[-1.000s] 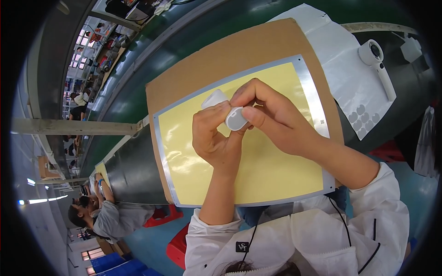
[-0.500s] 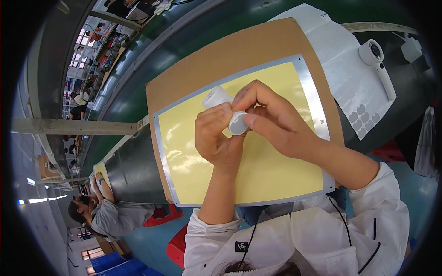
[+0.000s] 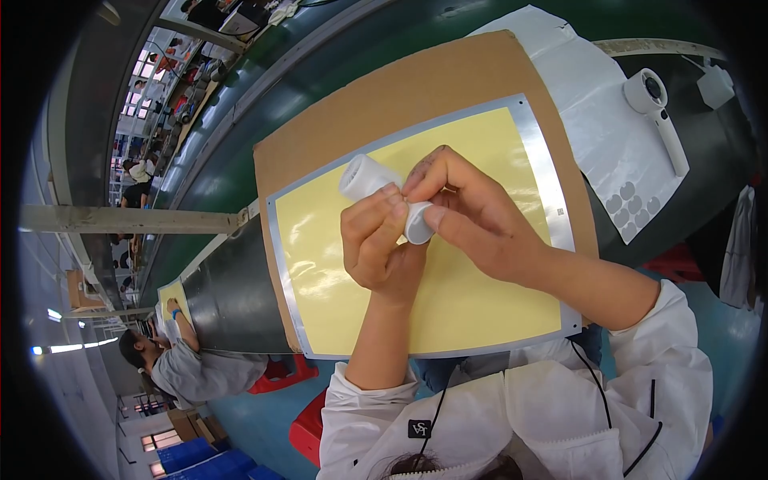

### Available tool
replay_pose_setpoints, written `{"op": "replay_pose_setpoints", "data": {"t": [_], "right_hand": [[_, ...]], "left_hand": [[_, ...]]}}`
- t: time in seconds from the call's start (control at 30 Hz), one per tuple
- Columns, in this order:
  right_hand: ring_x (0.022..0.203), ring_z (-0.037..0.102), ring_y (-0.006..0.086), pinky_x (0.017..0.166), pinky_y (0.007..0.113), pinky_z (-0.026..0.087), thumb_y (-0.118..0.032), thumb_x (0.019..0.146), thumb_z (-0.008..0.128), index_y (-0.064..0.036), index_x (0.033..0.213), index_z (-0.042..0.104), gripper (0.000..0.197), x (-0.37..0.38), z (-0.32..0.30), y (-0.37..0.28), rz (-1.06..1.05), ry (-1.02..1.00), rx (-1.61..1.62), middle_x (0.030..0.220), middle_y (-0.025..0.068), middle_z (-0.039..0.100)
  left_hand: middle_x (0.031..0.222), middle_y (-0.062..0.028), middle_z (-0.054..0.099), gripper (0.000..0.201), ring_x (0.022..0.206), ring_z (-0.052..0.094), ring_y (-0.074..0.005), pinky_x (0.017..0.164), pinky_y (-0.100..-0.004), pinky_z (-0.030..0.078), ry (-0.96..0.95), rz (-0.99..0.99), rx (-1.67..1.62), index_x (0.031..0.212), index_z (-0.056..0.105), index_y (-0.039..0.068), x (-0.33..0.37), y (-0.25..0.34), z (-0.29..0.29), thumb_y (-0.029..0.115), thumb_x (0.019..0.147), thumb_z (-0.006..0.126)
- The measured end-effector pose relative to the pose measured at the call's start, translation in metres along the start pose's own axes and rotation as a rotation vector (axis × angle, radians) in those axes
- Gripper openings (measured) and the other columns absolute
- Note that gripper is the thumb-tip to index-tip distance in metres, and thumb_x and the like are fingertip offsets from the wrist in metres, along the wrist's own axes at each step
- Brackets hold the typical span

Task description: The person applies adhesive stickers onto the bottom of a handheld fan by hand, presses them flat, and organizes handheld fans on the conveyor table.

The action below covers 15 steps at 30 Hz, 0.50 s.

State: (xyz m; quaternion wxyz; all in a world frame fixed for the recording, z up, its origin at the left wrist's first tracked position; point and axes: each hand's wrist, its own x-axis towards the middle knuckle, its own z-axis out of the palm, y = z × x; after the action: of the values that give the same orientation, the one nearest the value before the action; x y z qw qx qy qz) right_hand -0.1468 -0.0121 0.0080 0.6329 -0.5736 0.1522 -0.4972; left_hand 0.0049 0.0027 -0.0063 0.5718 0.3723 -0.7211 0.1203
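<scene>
Over the yellow sheet (image 3: 344,276), I hold a white handheld fan (image 3: 366,178) whose round barrel points away to the left. The fingers of my left hand (image 3: 378,244) are wrapped round its handle. My right hand (image 3: 476,220) is closed at the round end of the handle (image 3: 418,224), with its thumb on the rim and its index finger bent near my left fingertips. Part of the handle is hidden by my fingers. A similar white fan (image 3: 654,116) lies to the right on a white plastic sheet (image 3: 572,80), beside several grey round stickers (image 3: 632,204).
The yellow sheet, edged in grey, lies on brown cardboard (image 3: 320,128) over a dark green conveyor belt (image 3: 248,280). A small white bottle-like container (image 3: 714,86) stands at the far right. Another person (image 3: 188,372) sits at the left, and a red stool (image 3: 308,428) is below.
The fan has turned in my hands: its barrel has swung slightly left and shows more of its open end, while the handle's end face has tilted away. Both hands stay close together.
</scene>
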Motion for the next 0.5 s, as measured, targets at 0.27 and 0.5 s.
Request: {"op": "replay_pose_setpoints", "data": {"t": [0.27, 0.5], "right_hand": [[0.105, 0.05, 0.0131, 0.094, 0.029, 0.041, -0.006, 0.096, 0.047, -0.0047, 0.107, 0.05, 0.012, 0.0005, 0.0013, -0.0003, 0.037, 0.008, 0.059, 0.109, 0.0074, 0.049], [0.108, 0.048, 0.0142, 0.098, 0.03, 0.038, -0.009, 0.097, 0.049, -0.0056, 0.109, 0.049, 0.013, -0.0007, 0.0048, 0.0012, 0.026, -0.007, 0.121, 0.11, 0.0071, 0.048]], "left_hand": [[0.1, -0.0063, 0.06, 0.043, 0.096, 0.065, -0.0246, 0.085, -0.0337, 0.056, 0.016, 0.003, 0.004, 0.103, 0.058, 0.008, 0.0013, 0.0001, 0.0025, -0.002, 0.07, 0.085], [0.099, -0.0084, 0.063, 0.039, 0.093, 0.066, -0.0268, 0.077, -0.034, 0.059, 0.092, 0.034, -0.005, 0.102, 0.063, 0.006, -0.0011, -0.001, 0.0032, 0.003, 0.071, 0.086]]}}
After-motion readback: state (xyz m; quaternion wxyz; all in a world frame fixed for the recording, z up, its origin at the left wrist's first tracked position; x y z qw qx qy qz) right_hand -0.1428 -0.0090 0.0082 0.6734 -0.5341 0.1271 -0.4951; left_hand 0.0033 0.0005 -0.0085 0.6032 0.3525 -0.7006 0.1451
